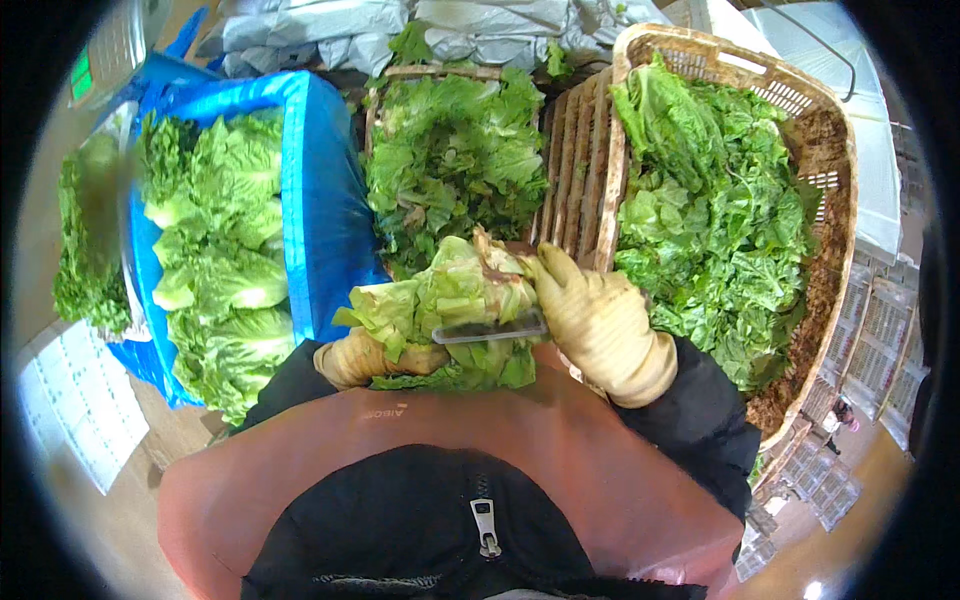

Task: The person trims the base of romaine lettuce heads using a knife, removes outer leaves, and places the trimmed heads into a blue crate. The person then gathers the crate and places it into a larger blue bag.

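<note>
A head of leafy lettuce point(461, 289) is held in front of my apron, its browned cut end and wilted outer leaves towards the top. My left hand point(379, 361), in a soiled cream work glove, cups the lettuce from below left; leaves cover part of its fingers. My right hand point(600, 322), gloved the same way, is curled at the lettuce's right side, its fingertips against a browned outer leaf. A flat, knife-like blade point(491, 328) crosses the lettuce from the right palm; its handle is hidden.
To the left, a blue tarpaulin bag point(330, 187) holds several lettuce heads point(232, 217). Ahead lies a crate of loose leaves point(457, 150). A dirty plastic basket point(844, 225) of leaves point(712, 217) stands tilted at right. Grey plastic sheeting point(360, 30) lies beyond. A person point(838, 424) is far right.
</note>
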Demonstrator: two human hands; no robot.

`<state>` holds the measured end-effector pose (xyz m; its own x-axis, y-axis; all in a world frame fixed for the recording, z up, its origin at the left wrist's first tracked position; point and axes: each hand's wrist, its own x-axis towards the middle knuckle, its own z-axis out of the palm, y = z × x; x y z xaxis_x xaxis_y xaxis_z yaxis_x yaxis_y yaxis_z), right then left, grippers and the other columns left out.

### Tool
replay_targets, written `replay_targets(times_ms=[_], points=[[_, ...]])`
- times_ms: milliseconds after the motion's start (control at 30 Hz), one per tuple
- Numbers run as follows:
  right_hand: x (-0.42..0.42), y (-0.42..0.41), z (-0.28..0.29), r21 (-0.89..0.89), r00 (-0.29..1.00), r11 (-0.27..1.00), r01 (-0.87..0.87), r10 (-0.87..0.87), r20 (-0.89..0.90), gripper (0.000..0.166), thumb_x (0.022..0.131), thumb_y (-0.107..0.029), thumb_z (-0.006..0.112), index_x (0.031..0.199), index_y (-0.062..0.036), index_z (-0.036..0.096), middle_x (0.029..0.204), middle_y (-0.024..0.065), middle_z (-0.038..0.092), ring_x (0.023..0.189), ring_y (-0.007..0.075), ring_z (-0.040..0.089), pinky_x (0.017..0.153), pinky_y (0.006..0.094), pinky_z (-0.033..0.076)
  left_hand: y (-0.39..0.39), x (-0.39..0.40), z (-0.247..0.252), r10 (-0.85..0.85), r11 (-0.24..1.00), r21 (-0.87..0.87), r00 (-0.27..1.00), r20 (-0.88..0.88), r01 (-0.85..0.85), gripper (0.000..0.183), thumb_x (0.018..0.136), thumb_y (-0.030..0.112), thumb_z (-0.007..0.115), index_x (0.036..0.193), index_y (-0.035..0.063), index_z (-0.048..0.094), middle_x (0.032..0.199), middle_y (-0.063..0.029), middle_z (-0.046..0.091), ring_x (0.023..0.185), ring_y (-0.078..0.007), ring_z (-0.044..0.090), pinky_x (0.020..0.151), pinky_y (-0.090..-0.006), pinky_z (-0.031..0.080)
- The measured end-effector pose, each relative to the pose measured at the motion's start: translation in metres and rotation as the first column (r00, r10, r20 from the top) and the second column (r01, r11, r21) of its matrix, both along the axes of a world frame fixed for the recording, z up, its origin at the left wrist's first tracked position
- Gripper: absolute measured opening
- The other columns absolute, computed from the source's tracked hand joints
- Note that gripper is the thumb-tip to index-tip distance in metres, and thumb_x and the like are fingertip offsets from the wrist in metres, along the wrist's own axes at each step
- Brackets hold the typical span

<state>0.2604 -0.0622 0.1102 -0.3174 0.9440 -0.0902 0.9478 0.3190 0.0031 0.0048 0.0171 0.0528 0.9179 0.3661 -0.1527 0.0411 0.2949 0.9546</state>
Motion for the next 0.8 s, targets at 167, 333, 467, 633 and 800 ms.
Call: replay_targets(times_ms=[167, 333, 467, 633, 800], points=[[0.014, 0.036, 0.001, -0.348, 0.947, 0.882, 0.317, -0.313, 0.069, 0.018, 0.081, -0.010, 0.064, 0.098, -0.0061, 0.070, 0.079, 0.0143, 0.068, 0.070, 0.0292, 0.070, 0.061, 0.0382, 0.057, -0.031, -0.030, 0.001, 0.252, 0.703, -0.683, 0.968, -0.023, -0.199, 0.070, 0.080, 0.007, 0.079, 0.142, 0.0072, 0.049, 0.140, -0.0089, 0.056, 0.128, -0.0209, 0.053, 0.106, -0.0364, 0.044], [-0.006, 0.025, 0.026, -0.621, 0.334, 0.674, 0.399, -0.738, -0.587, 0.047, 0.082, -0.005, 0.075, 0.127, -0.0090, 0.066, 0.091, 0.0117, 0.071, 0.069, 0.0279, 0.069, 0.071, 0.0329, 0.056, -0.032, -0.040, -0.006, 0.300, 0.447, -0.878, 0.953, -0.035, -0.173, 0.052, 0.100, 0.027, 0.062, 0.146, 0.0084, 0.044, 0.141, -0.0104, 0.055, 0.125, -0.0220, 0.057, 0.104, -0.0405, 0.049], [-0.075, -0.005, 0.008, -0.379, 0.515, 0.889, 0.257, -0.458, -0.724, 0.050, 0.080, -0.007, 0.076, 0.129, -0.0091, 0.063, 0.100, 0.0115, 0.066, 0.083, 0.0272, 0.066, 0.077, 0.0324, 0.054, -0.028, -0.041, -0.043, 0.403, 0.619, -0.701, 0.910, -0.102, -0.353, 0.057, 0.103, 0.036, 0.055, 0.148, 0.0054, 0.038, 0.140, -0.0106, 0.055, 0.123, -0.0239, 0.057, 0.103, -0.0399, 0.049], [-0.091, 0.009, 0.023, -0.270, 0.490, 0.945, 0.185, -0.327, -0.808, 0.032, 0.076, -0.001, 0.068, 0.108, -0.0076, 0.065, 0.099, 0.0148, 0.065, 0.092, 0.0328, 0.066, 0.080, 0.0374, 0.054, -0.021, -0.048, -0.069, 0.447, 0.819, -0.312, 0.876, -0.179, -0.481, 0.051, 0.105, 0.038, 0.049, 0.144, 0.0052, 0.046, 0.136, -0.0089, 0.058, 0.125, -0.0232, 0.056, 0.110, -0.0408, 0.042], [-0.042, 0.035, 0.049, -0.168, 0.313, 0.807, 0.566, -0.399, -0.862, 0.047, 0.082, 0.007, 0.068, 0.127, -0.0037, 0.061, 0.107, 0.0057, 0.069, 0.079, 0.0096, 0.063, 0.068, 0.0247, 0.052, -0.014, -0.036, -0.022, 0.350, 0.148, -0.988, 0.931, 0.101, 0.052, 0.053, 0.103, 0.042, 0.052, 0.146, 0.0117, 0.047, 0.140, -0.0108, 0.057, 0.123, -0.0260, 0.059, 0.106, -0.0430, 0.048]])
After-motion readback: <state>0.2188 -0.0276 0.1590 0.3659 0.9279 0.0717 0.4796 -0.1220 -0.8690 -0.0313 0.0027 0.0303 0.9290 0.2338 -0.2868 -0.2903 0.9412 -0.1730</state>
